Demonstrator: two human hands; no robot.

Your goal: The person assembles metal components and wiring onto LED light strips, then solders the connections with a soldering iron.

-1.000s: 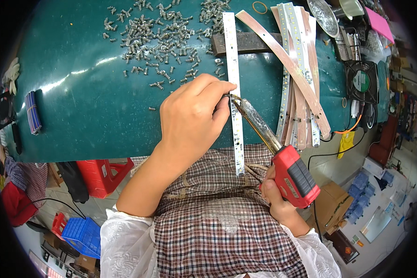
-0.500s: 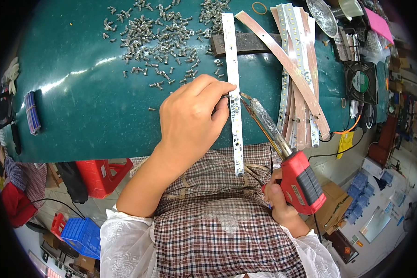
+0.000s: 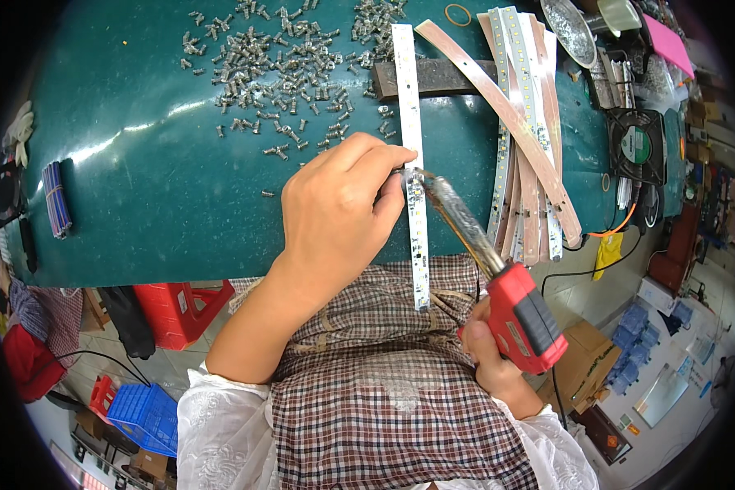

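A narrow white LED strip board (image 3: 408, 90) stands out from the table's near edge, its far end resting by a dark flat bar (image 3: 453, 77). My left hand (image 3: 335, 196) is closed, index fingertip on the board's left edge, with a small dark metal part (image 3: 398, 171) pinched between thumb and finger. Most of that part is hidden. In my right hand (image 3: 494, 359) is a red and black soldering gun (image 3: 523, 318). Its hot tip meets the board just beside my left fingers.
Many small metal connectors (image 3: 278, 69) lie scattered at the far side of the green table (image 3: 163, 196). More LED strips (image 3: 518, 122) are heaped to the right, near a black fan (image 3: 635, 145). A bundle of blue sticks (image 3: 55, 200) lies at the left.
The soldering gun has shifted a little left, bringing its tip onto the board beside my left fingers. My left hand and the board have hardly moved.
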